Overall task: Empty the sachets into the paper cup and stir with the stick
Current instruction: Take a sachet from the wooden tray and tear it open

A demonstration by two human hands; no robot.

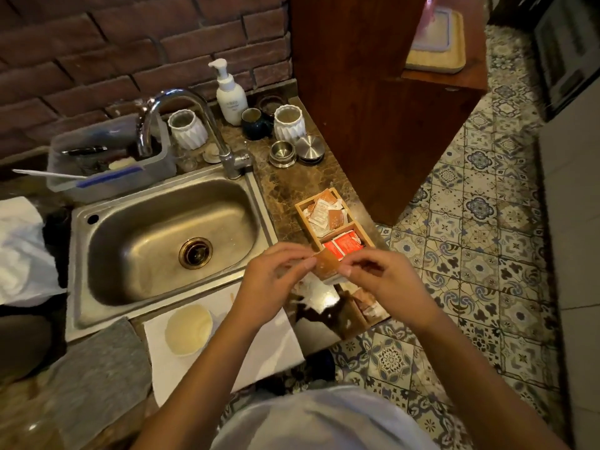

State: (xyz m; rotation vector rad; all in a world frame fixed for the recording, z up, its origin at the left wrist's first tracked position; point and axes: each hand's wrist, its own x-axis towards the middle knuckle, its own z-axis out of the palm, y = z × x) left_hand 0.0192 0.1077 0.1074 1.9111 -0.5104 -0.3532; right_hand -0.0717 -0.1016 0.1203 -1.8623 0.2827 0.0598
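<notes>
A brown sachet is held up over the counter's right end, pinched at its top corners by both hands. My left hand pinches its left edge and my right hand pinches its right edge. The paper cup stands open on a white sheet in front of the sink, to the lower left of my hands. A wooden box behind my hands holds several white, brown and red sachets in two compartments. I cannot make out a stirring stick.
A steel sink with a tap fills the middle. Behind it are a soap bottle, white ribbed cups, metal lids and a plastic tub. A wooden cabinet stands right; patterned floor lies beyond the counter edge.
</notes>
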